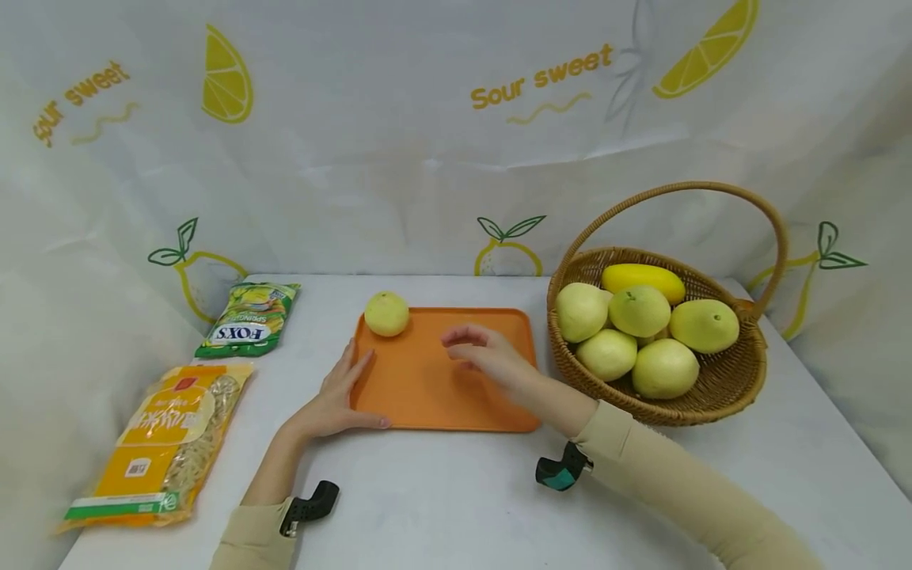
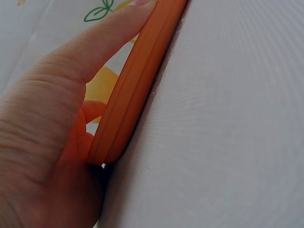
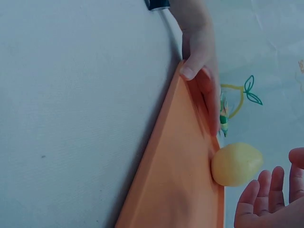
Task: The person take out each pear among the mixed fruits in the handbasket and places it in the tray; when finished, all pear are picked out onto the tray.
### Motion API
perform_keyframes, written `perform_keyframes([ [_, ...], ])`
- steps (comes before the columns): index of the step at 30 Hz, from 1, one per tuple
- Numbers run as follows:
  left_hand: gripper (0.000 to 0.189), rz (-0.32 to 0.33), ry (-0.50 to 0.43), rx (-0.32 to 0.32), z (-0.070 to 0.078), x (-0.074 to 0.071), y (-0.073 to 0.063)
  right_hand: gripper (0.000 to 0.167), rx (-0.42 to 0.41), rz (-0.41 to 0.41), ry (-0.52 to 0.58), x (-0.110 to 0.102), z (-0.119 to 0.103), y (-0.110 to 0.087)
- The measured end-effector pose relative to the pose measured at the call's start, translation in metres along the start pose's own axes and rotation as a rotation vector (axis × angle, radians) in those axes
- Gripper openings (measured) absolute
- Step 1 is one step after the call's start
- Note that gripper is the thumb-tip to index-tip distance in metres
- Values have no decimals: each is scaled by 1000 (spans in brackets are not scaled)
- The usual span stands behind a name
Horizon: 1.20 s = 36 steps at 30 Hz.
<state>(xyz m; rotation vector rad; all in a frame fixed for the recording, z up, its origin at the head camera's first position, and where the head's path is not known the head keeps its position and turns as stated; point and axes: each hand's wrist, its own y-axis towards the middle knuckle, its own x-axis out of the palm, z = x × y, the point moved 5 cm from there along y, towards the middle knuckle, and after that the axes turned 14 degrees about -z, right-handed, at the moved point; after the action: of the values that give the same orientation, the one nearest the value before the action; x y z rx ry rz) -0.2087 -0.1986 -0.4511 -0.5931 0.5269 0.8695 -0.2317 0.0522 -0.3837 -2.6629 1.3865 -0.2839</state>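
An orange tray (image 1: 435,380) lies on the white table, with a pale yellow round fruit (image 1: 387,314) at its back left corner. My left hand (image 1: 335,404) rests against the tray's front left corner, its thumb along the front edge and its straight fingers along the left side. In the left wrist view the thumb (image 2: 95,52) reaches the rim of the tray (image 2: 135,85). Above the middle of the tray hovers my right hand (image 1: 492,360), fingers loosely bent with nothing in them. The right wrist view shows its fingertips near the fruit (image 3: 236,164).
On the right stands a wicker basket (image 1: 712,400) with a tall handle, holding several pale yellow-green fruits (image 1: 666,368) and a long yellow one (image 1: 643,281). At left lie a green Fox's candy bag (image 1: 249,319) and an orange-yellow noodle package (image 1: 160,443). A printed white cloth (image 1: 342,190) hangs behind.
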Motion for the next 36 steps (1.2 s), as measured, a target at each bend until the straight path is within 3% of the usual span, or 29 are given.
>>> perform_keyframes([
  [17,117,1,-8,9,-1,0,-1,36,-21,-178,-132,-19,-29,-60],
  [27,117,12,5,30,-2,0,-1,40,-9,-188,-283,-44,-48,-92],
  [36,118,7,-14,28,1,0,-1,31,-29,-157,-425,-72,-68,-119],
])
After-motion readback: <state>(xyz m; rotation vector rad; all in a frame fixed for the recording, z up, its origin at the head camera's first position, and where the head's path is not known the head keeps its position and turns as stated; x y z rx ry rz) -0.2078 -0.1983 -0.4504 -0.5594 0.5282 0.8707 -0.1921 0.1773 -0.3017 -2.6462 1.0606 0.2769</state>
